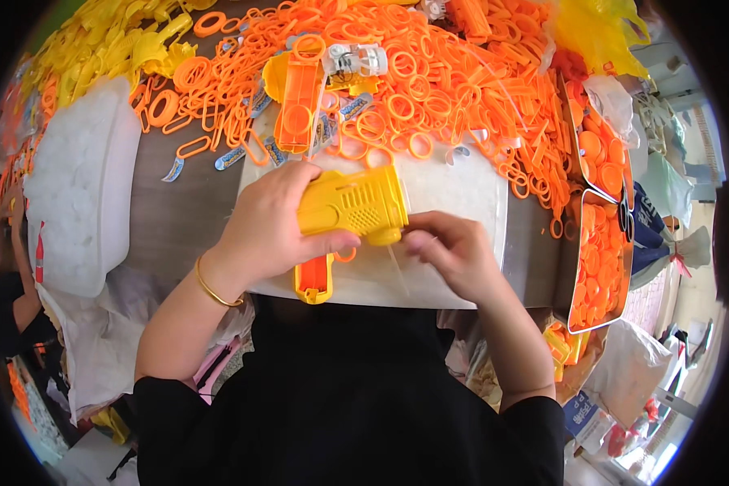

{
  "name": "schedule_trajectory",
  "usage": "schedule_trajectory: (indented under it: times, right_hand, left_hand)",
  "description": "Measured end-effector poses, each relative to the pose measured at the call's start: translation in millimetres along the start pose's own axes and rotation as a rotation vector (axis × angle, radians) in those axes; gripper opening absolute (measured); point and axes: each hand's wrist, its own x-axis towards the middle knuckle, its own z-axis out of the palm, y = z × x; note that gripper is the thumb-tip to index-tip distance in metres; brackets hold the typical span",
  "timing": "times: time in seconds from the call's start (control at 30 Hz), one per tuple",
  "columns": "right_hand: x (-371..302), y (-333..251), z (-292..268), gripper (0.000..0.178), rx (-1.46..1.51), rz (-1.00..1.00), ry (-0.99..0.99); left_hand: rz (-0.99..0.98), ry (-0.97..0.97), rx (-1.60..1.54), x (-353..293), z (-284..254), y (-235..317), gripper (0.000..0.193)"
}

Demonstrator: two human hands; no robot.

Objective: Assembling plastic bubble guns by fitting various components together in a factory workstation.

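Observation:
Over the white board (pixel 462 267), my left hand (pixel 271 215) is wrapped round a yellow toy gun body (pixel 355 202) with vent slots and a round knob. An orange grip piece with a yellow end (pixel 313 279) hangs below it; how it joins the body is hidden by my fingers. At the body's right end, my right hand (pixel 454 247) has its thumb and forefinger pinched together. What they hold, if anything, is too small to make out. Behind my left hand lies another orange toy part (pixel 300 105), next to a clear plastic motor piece (pixel 356 61).
A large heap of orange rings and strips (pixel 437 89) covers the back. Yellow parts (pixel 105 40) pile up far left, behind a white tub (pixel 81 186). Boxes of orange discs (pixel 599 259) stand at the right, with scissors (pixel 625 220) on the rim.

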Motion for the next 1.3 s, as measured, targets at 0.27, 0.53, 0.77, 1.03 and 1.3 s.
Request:
schedule_trajectory:
  times: [0.27, 0.53, 0.77, 1.03, 1.3]
  right_hand:
    - [6, -19, 2, 0.040, 0.186, -0.096, 0.044]
    - [4, -26, 6, 0.043, -0.228, -0.490, 0.215]
    - [-33, -21, 14, 0.056, -0.227, -0.297, 0.011]
    - [-40, -5, 4, 0.045, -0.369, -0.348, 0.019]
    - [-28, -31, -3, 0.053, -0.266, -0.916, 0.346]
  left_hand:
    - [-0.022, 0.198, -0.099, 1, 2, 10, 0.069]
    - [-0.231, -0.134, -0.992, -5, -3, 9, 0.065]
    - [-0.148, 0.154, -1.155, -40, 16, 12, 0.082]
    - [0.112, 0.089, -0.605, -33, 3, 24, 0.064]
    - [0.123, 0.014, 0.034, -13, 1, 70, 0.068]
